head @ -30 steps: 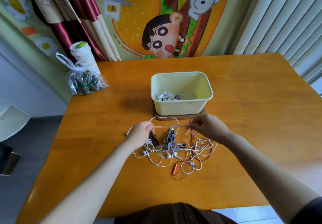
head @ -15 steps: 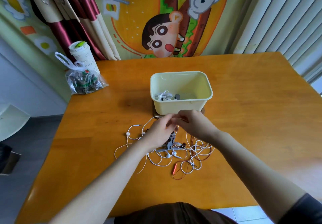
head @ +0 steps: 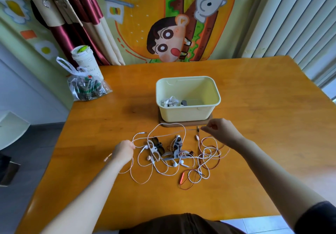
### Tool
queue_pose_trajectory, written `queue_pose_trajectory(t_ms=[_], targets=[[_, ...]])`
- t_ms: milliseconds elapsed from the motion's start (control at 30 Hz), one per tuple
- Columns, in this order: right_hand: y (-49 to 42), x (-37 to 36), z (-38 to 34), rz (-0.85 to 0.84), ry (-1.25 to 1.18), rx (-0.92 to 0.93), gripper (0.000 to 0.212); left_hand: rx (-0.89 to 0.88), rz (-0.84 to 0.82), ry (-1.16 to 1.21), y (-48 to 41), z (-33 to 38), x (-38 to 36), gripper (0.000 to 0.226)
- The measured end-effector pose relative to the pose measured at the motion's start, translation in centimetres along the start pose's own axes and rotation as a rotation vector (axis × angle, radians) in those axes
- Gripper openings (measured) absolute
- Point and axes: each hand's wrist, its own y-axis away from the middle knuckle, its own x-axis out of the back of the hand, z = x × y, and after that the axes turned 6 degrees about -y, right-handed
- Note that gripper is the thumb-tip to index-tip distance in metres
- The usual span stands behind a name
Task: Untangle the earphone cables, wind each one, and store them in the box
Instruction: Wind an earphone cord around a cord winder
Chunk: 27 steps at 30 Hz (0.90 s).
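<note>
Left hand (head: pixel 125 152): grip closed round a white cable (head: pixel 163 135) at the left edge of the tangle (head: pixel 174 158). Right hand (head: pixel 221 131): fingertips pinch what looks like the far end of the same strand, just in front of the box (head: pixel 189 114). The strand runs taut between the hands, over the heap.

Box sits mid-table (head: pixel 263 124). One wound set (head: pixel 170 102) lies in its left corner, with a small dark item beside it.

The heap lies on the table between the hands: white, pinkish and dark red leads, looped through each other. Count unclear.

Judgement: early stage. One set is stored and one strand is being drawn free. Most of the untangling, winding and boxing remains.
</note>
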Motion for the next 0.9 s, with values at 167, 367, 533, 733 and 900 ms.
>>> queue_pose_trajectory(t_ms=[167,367,533,733,900], targets=[[0.4,-0.9,-4.2,0.027,-0.021,0.212,0.022,-0.306,-0.049,0.126,3.8,5.7,0.9,0.064],[1.2,-1.7,-6.7,0.005,-0.146,0.334,0.024,-0.624,-0.198,0.564,7.8,11.4,1.7,0.018],[0.6,-1.0,-3.1,0.074,-0.08,0.154,0.025,-0.564,-0.062,0.396,6.2,9.1,1.4,0.027],[0.0,0.0,0.6,0.225,-0.06,-0.087,0.025,-0.441,0.011,0.311,3.9,6.3,1.0,0.026],[0.1,-1.3,1.6,-0.095,-0.084,-0.106,0.029,-0.281,0.142,0.338,2.2,6.0,1.7,0.027]])
